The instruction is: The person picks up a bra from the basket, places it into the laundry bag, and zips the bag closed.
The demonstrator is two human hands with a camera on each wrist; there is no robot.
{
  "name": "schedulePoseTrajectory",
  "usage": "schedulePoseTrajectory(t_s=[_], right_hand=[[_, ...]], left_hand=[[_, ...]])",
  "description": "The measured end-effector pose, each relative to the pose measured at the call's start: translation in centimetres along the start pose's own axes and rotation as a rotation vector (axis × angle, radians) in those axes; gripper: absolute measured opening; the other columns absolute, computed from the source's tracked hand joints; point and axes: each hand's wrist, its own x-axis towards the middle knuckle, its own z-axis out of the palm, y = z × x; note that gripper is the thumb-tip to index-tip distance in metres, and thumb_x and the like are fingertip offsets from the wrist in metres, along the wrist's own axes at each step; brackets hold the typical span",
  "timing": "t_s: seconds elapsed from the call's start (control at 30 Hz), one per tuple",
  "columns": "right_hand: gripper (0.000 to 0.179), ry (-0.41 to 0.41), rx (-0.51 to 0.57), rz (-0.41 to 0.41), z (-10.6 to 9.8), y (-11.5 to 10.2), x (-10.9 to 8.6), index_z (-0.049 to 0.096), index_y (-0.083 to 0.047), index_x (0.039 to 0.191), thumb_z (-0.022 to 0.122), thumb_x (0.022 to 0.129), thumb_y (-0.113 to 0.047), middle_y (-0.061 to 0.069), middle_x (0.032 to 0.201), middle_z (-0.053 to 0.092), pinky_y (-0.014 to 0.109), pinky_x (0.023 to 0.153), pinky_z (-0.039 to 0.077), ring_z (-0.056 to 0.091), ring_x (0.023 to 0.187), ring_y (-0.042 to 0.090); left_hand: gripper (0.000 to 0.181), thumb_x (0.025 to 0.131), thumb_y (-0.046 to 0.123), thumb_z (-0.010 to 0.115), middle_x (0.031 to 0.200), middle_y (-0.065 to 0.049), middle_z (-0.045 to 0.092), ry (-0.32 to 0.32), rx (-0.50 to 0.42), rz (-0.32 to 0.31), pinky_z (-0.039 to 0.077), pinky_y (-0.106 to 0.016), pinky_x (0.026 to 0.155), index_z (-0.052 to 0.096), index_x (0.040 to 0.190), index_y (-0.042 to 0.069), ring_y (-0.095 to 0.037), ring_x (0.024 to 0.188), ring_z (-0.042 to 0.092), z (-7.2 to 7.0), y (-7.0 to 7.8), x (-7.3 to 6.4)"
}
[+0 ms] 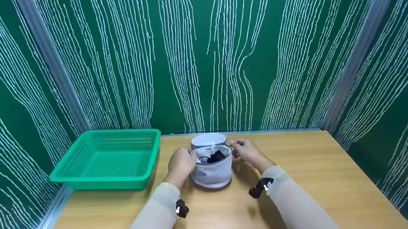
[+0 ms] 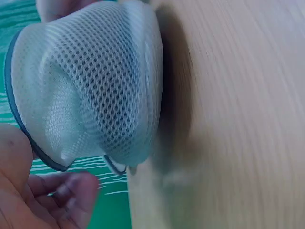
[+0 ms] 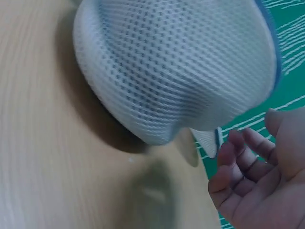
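Head view: a mesh bag [image 1: 212, 176] is stood upright on the bench [image 1: 213, 220], its lid [image 1: 209, 140] raised behind the opening. A black object [image 1: 216, 157] is seen inside. At the left, the bag's edge is pinched by the left hand [image 1: 181, 164], its thumb laid at the edge, its other fingers loosely bent. By the right hand [image 1: 248, 152], nothing is gripped; its fingers are half curled, thumb apart, beside the opposite edge; whether that is touched cannot be told.

Black object [image 1: 216, 156] partly hidden in mesh bag [image 1: 213, 175], too small to identify, sleeves [image 1: 148, 217] cut by bottom edge
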Motion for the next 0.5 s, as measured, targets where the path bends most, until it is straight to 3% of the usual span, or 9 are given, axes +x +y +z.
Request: schedulePoseTrajectory(t_s=[0.13, 0.3, 0.43, 0.5], right_hand=[[0.05, 0.016, 0.042, -0.007, 1.4, 0.1, 0.5, 0.059, 0.005, 0.152, 0.049, 0.123, -0.034, 0.02, 0.13, 0.072, 0.039, 0.102, 0.06, 0.071, 0.112, 0.025], [0.062, -0.027, 0.049, -0.028, 2.4, 0.0, 1.3, 0.048, 0.003, 0.165, 0.037, 0.125, -0.042, 0.027, 0.166, 0.055, 0.054, 0.134, 0.04, 0.054, 0.152, 0.038], [0.067, -0.091, 0.092, -0.02, 2.5, 0.0, 1.7, 0.037, 0.0, 0.174, 0.029, 0.125, -0.044, 0.025, 0.182, 0.037, 0.06, 0.143, 0.022, 0.029, 0.173, 0.042], [0.068, -0.127, 0.121, 0.001, 2.5, -0.1, 1.7, 0.031, -0.003, 0.178, 0.027, 0.125, -0.046, 0.023, 0.186, 0.029, 0.062, 0.143, 0.02, 0.021, 0.175, 0.042]], left_hand=[[0.027, 0.112, 0.021, 0.066, 0.113, -0.015, 0.081, -0.03, -0.101, 0.006, 0.064, -0.048, 0.095, 0.083, 0.108, 0.001, -0.029, 0.104, 0.074, -0.1, -0.1, 0.2], [0.027, 0.109, 0.016, 0.069, 0.125, -0.017, 0.082, -0.024, -0.187, 0.019, 0.064, -0.048, 0.105, 0.083, 0.124, -0.001, -0.03, 0.117, 0.075, -0.2, 0.2, 0.1], [0.024, 0.106, 0.012, 0.068, 0.123, -0.016, 0.081, -0.011, -0.263, 0.038, 0.064, -0.047, 0.105, 0.082, 0.122, -0.001, -0.029, 0.117, 0.074, -0.1, 0.3, 0.1], [0.023, 0.105, 0.01, 0.068, 0.122, -0.016, 0.081, -0.002, -0.289, 0.048, 0.063, -0.048, 0.106, 0.082, 0.12, 0.0, -0.03, 0.116, 0.073, 0.0, 0.1, 0.1]])
